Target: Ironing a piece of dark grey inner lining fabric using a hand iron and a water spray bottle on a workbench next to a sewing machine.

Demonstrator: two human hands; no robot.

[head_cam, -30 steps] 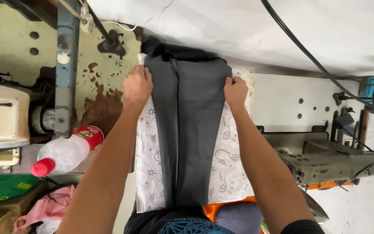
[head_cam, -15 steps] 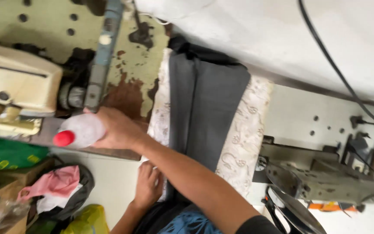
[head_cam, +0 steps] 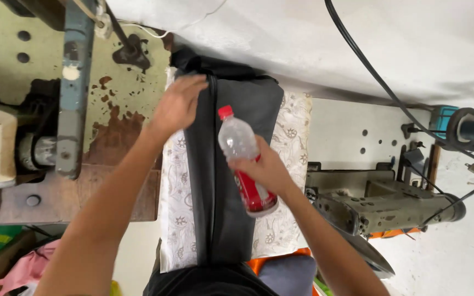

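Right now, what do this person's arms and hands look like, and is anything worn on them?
Both forearms are bare all the way down the picture: no sleeves show. The left hand and right hand wear no gloves, and no rings, watch or bracelets can be seen. No marks or bandages show on either arm.

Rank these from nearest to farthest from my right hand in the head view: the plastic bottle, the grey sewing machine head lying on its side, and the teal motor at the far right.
1. Plastic bottle: held in the right hand, over the dark fabric.
2. Grey sewing machine head: just right of the hand.
3. Teal motor: far right edge, higher up.
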